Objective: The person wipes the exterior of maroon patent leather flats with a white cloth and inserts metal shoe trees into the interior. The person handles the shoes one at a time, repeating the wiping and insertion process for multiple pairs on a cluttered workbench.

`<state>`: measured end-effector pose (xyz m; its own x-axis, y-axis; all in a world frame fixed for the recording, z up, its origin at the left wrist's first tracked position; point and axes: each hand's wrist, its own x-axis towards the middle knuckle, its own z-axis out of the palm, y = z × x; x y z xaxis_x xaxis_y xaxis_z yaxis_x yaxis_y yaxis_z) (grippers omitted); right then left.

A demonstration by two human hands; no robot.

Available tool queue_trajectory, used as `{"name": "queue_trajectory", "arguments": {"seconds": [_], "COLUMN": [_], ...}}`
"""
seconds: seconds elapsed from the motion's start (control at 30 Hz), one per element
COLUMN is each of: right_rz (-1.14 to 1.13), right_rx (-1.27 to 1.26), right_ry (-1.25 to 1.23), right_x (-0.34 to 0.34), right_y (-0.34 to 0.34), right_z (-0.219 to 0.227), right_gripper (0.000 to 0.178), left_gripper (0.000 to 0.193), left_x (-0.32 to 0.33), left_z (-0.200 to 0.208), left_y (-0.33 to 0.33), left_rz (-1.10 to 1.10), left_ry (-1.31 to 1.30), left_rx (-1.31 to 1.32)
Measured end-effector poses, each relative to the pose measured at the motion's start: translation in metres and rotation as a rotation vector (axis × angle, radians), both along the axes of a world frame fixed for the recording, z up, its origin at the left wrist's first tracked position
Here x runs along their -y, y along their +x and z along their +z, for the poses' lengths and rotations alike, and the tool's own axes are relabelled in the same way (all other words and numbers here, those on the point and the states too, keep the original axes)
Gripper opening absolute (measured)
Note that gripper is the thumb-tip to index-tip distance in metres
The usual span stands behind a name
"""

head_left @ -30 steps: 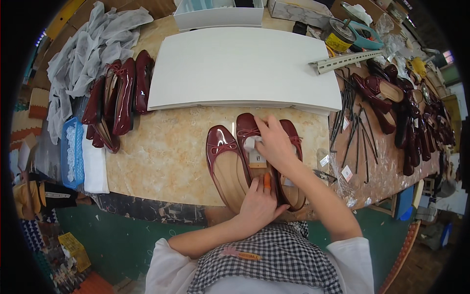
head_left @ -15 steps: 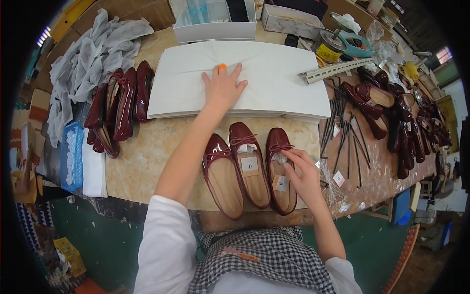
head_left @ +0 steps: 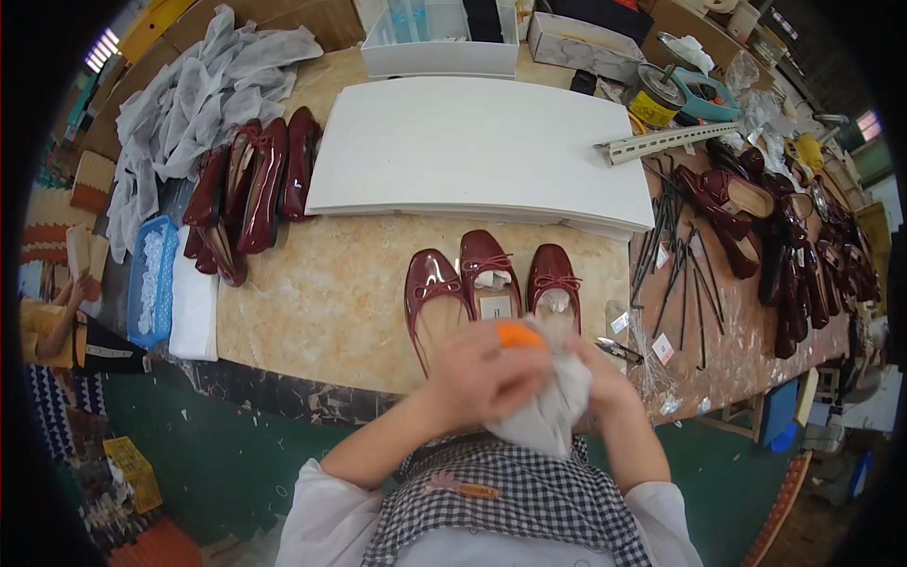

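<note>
Over the near edge of the table, a crumpled sheet of white tissue paper (head_left: 546, 418) is bunched between my two hands. My left hand (head_left: 487, 378), blurred and wearing an orange finger cover (head_left: 520, 335), grips it from the left. On its other side my right hand (head_left: 605, 383) closes around the paper, its fingertips partly hidden. Just beyond stand three glossy burgundy bow flats: a left one (head_left: 433, 283), a middle one (head_left: 485, 250) and a right one (head_left: 552, 267). White paper shows in the toes of the middle and right shoes. My hands cover their heels.
A stack of white paper sheets (head_left: 453, 142) lies behind the shoes, with a perforated metal strip (head_left: 666, 144) on its right end. More burgundy flats lie left (head_left: 265, 189) and right (head_left: 737, 194). Black sticks (head_left: 673, 255), small snips (head_left: 619, 351) and a blue basket (head_left: 170, 283) lie around.
My left hand has come back from the stack, and a sheet is now crumpled between both hands. My right hand has left the right shoe's bow and drawn nearer to me.
</note>
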<state>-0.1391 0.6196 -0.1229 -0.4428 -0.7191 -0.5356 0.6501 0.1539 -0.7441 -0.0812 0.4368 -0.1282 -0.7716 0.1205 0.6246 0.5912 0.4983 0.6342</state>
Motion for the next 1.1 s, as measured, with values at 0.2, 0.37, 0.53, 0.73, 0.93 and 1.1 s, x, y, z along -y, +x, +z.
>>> {"name": "queue_trajectory", "arguments": {"seconds": [0.2, 0.37, 0.53, 0.73, 0.93, 1.1], "right_rz": [-0.045, 0.318, -0.172, 0.287, 0.303, 0.128], "right_rx": [-1.035, -1.449, -0.792, -1.943, -1.459, -1.772], "right_ry": [-0.132, 0.131, 0.029, 0.507, 0.231, 0.593], "right_x": [0.041, 0.074, 0.074, 0.119, 0.121, 0.130], "right_y": [0.020, 0.035, -0.010, 0.010, -0.005, -0.027], "right_z": [-0.002, -0.010, -0.046, -0.096, -0.082, -0.100], "right_gripper": [0.064, 0.069, 0.057, 0.018, 0.034, 0.050], "left_gripper": [0.030, 0.034, 0.024, 0.022, 0.017, 0.018], "left_x": [0.023, 0.042, 0.052, 0.005, -0.001, -0.011], "left_z": [-0.022, -0.044, -0.054, -0.071, -0.080, -0.079], "left_y": [0.010, 0.029, 0.058, 0.082, 0.080, 0.077], "left_rz": [0.595, 0.361, 0.486, 0.136, 0.220, 0.199], "left_ry": [0.152, 0.929, 0.344, -0.452, -0.373, -0.439], "left_rx": [0.217, 0.592, 0.642, 0.461, 0.476, 0.390]}}
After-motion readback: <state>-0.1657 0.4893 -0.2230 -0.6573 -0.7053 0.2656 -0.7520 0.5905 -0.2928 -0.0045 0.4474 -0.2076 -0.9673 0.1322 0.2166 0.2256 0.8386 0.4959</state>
